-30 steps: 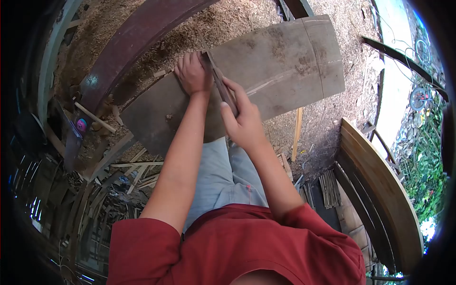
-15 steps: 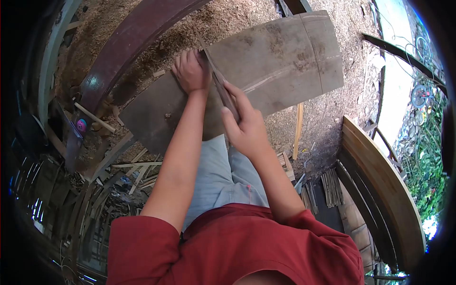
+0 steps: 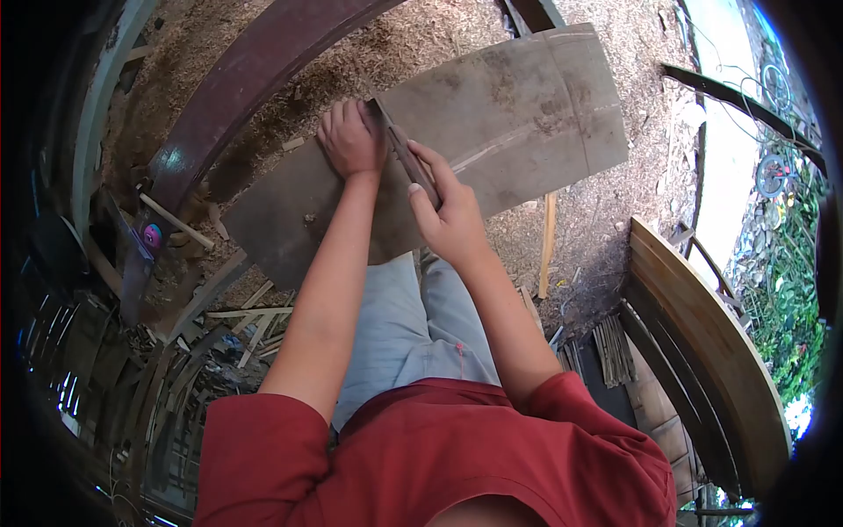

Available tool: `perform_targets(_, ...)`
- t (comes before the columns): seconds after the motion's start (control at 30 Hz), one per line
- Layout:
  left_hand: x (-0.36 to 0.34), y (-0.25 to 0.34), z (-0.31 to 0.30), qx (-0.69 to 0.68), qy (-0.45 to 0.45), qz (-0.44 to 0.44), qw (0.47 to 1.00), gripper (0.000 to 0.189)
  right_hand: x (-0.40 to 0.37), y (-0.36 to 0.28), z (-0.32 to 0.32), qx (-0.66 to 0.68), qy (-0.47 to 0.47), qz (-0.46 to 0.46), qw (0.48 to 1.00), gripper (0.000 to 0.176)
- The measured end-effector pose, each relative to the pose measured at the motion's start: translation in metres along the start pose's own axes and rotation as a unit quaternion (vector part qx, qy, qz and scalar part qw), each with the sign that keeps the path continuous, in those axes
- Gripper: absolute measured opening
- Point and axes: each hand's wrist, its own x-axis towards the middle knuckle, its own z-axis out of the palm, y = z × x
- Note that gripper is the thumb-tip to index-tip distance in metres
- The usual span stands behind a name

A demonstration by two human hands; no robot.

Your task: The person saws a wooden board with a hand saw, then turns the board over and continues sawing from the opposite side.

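A wide, weathered flat board [image 3: 518, 114] with curved ends lies across my lap. My left hand [image 3: 351, 140] is at its far edge, fingers bent over the rim and closed on the board; its thumb is hidden. Beside that hand, a long narrow dark strip [image 3: 406, 153], seen almost edge-on, runs over the board. It looks wooden, but I cannot make out its exact kind. My right hand [image 3: 452, 215] is closed on the strip's near end, thumb on one side and index finger stretched along the other.
A curved dark red beam [image 3: 237, 83] rises at the far left. Left of the board lie a wooden stick [image 3: 176, 220] and a tool with a pink part [image 3: 152, 235]. Large curved planks [image 3: 711, 342] stand at the right. Wood shavings [image 3: 457, 39] cover the ground.
My right hand has moved slightly farther from me along the board, and less of the strip's far tip shows past the edge. My left hand keeps its place on the board.
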Motion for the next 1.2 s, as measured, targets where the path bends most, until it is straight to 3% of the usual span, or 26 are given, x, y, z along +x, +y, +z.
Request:
perform_targets(0.03,0.003,0.002,-0.002,-0.003,-0.036,-0.014,0.999,0.029,0.002,-0.001,-0.002,-0.004,0.002,-0.005,1.000,0.059)
perform_targets(0.17,-0.019,-0.002,-0.011,-0.020,0.014,0.018,1.000,0.036,0.002,0.002,0.001,-0.008,-0.002,-0.018,1.000,0.058)
perform_targets(0.27,-0.030,0.007,-0.015,-0.001,-0.002,-0.030,1.000,0.059,0.002,-0.001,0.002,0.003,-0.005,-0.015,1.000,0.059)
perform_targets(0.43,-0.027,0.008,-0.011,0.011,0.006,-0.039,0.999,0.056,-0.003,-0.005,0.002,0.005,-0.001,-0.012,1.000,0.059)
perform_targets(0.53,-0.027,0.011,-0.013,0.013,0.001,-0.041,0.999,0.052,-0.036,-0.024,-0.009,-0.008,-0.029,0.061,0.998,0.062)
perform_targets(0.6,-0.025,0.010,-0.014,0.017,-0.003,-0.042,0.999,0.050,-0.075,-0.023,-0.021,-0.044,0.004,-0.043,0.998,0.065)
perform_targets(0.67,-0.026,0.012,-0.015,0.018,0.016,-0.038,0.999,0.048,-0.094,-0.035,-0.036,-0.047,-0.017,-0.003,0.999,0.066)
perform_targets(0.73,-0.024,0.012,-0.014,0.016,0.017,-0.036,0.999,0.048,-0.084,-0.035,-0.035,-0.051,-0.035,0.036,0.997,0.068)
perform_targets(0.8,-0.025,0.011,-0.014,0.014,0.015,-0.033,0.999,0.048,-0.043,-0.027,-0.016,-0.055,-0.003,-0.050,0.997,0.067)
perform_targets(0.83,-0.026,0.009,-0.013,0.015,0.010,-0.034,0.999,0.048,-0.024,-0.025,-0.012,-0.055,-0.003,-0.050,0.997,0.067)
perform_targets(0.9,-0.026,0.009,-0.013,0.017,0.005,-0.031,0.999,0.047,0.004,-0.029,-0.009,-0.028,-0.069,0.111,0.991,0.067)
perform_targets(0.97,-0.025,0.011,-0.013,0.024,0.013,-0.028,0.999,0.047,-0.019,-0.027,-0.010,-0.001,-0.039,0.086,0.996,0.064)
perform_targets(1.03,-0.026,0.008,-0.012,0.024,0.010,-0.021,0.999,0.047,-0.054,-0.029,-0.020,-0.048,-0.007,-0.075,0.996,0.060)
perform_targets(1.07,-0.024,0.008,-0.012,0.026,0.011,-0.019,0.999,0.047,-0.066,-0.036,-0.025,-0.050,-0.004,-0.072,0.996,0.060)
perform_targets(1.13,-0.022,0.010,-0.013,0.024,0.013,-0.021,0.999,0.048,-0.078,-0.048,-0.033,-0.024,-0.025,0.020,0.999,0.058)
perform_targets(1.2,-0.024,0.010,-0.012,0.018,0.010,-0.017,1.000,0.048,-0.046,-0.038,-0.016,-0.025,-0.025,0.041,0.999,0.058)
